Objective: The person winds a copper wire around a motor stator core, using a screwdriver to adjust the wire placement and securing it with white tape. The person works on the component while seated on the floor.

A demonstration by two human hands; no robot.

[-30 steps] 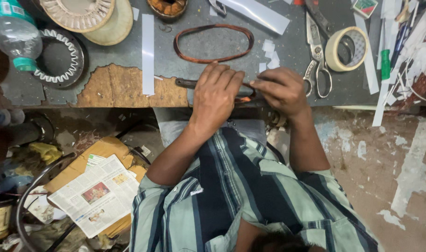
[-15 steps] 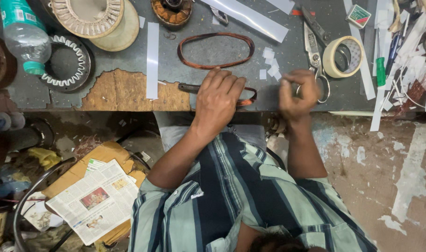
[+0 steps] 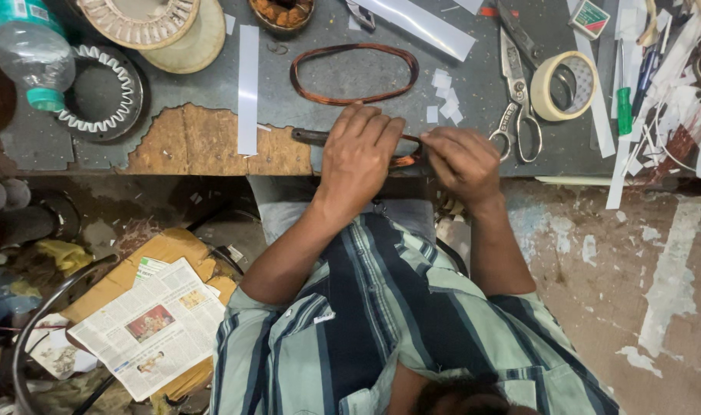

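- Left hand (image 3: 360,157): lower centre of the bench, laid flat with fingers together, pressing down on a copper wire coil (image 3: 406,160) that shows only as a reddish arc past the fingertips.
- Right hand (image 3: 462,161): just right of the left hand, fingers pinched narrowly at the coil's right end; what sits between the fingertips cannot be told.
- Dark bar (image 3: 308,136): pokes out from under the left hand toward the left, probably a tool handle.
- Second copper coil (image 3: 354,73): oval loop lying free above the hands, untouched, bare along its whole visible length.
- Progress, as a judgement: work on the held coil looks mid-way; the loose coil appears yet to be handled.
- Cut white paper bits (image 3: 445,96): scattered between the free coil and the scissors (image 3: 517,100).
- Masking tape roll (image 3: 564,86): upper right, beside the scissors.
- White insulating strip (image 3: 247,88): upright, left of the free coil.
- Round dish (image 3: 281,13): top centre, holding brownish copper pieces.
- Plastic water bottle (image 3: 29,50): upper left, lying down, cap on, contents unclear.
- Toothed stator ring (image 3: 101,92): upper left, beside the bottle.
- Workbench (image 3: 212,150): grey top, worn to bare wood at its near edge.
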